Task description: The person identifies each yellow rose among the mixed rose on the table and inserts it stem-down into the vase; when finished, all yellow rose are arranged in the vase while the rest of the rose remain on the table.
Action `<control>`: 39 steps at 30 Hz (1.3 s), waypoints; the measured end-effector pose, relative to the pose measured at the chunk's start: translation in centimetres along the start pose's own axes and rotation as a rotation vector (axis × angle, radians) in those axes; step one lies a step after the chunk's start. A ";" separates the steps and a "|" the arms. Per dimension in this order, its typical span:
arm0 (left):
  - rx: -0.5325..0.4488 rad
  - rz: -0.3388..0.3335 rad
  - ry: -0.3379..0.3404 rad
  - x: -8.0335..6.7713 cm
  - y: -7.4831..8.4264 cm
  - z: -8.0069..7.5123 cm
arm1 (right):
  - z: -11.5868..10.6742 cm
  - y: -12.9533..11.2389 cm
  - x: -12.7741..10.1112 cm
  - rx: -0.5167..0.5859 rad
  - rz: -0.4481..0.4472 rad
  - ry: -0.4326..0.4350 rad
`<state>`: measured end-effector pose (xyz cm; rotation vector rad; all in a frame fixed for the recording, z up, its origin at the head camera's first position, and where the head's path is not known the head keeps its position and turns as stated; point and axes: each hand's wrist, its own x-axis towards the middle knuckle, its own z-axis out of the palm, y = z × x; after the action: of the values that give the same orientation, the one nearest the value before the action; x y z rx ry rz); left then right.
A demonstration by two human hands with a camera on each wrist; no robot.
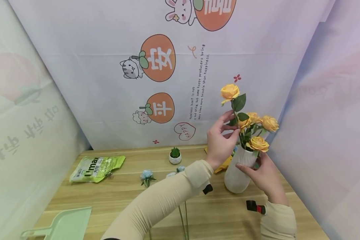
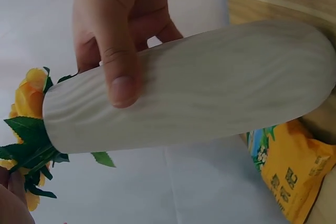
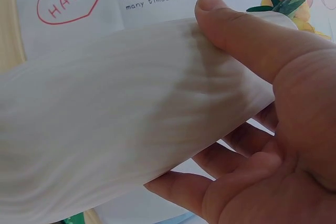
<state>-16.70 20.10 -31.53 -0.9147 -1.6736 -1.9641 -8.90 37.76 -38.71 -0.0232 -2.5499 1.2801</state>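
Observation:
A white ribbed vase (image 1: 238, 173) stands on the wooden table (image 1: 123, 196) with several orange roses (image 1: 258, 144) in it. My right hand (image 1: 256, 171) grips the vase body, thumb (image 3: 236, 30) on the front and fingers behind. My left hand (image 1: 232, 125) reaches across and pinches the stem of the tallest rose (image 1: 229, 91) just above the vase mouth. In the left wrist view the vase (image 2: 210, 87) lies across the frame with rose leaves (image 2: 31, 145) at its mouth. In the right wrist view the vase (image 3: 115, 114) fills most of the frame.
On the table lie a green snack bag (image 1: 97, 168), a small potted plant (image 1: 175, 156), blue flowers (image 1: 146, 175), a green dustpan (image 1: 63, 225) and a yellow packet (image 2: 294, 177) behind the vase. Printed cloth walls close in the back and both sides.

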 end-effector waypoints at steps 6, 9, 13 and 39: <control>-0.024 -0.014 -0.017 -1.2 -1.2 0.2 | 0.0 0.0 0.0 0.017 -0.014 -0.005; 0.009 -0.003 -0.017 -1.6 -1.7 0.4 | 0.1 0.0 0.0 0.024 -0.025 0.004; 0.065 0.022 -0.031 -2.2 -2.2 0.5 | 0.2 0.1 0.1 0.029 -0.035 0.011; -0.072 -0.110 -0.053 -2.0 -2.4 -0.6 | 0.0 0.0 0.1 0.023 -0.014 -0.008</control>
<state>-17.02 19.77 -34.66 -0.9265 -1.7266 -2.1012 -8.98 37.78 -38.67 0.0043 -2.5379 1.3065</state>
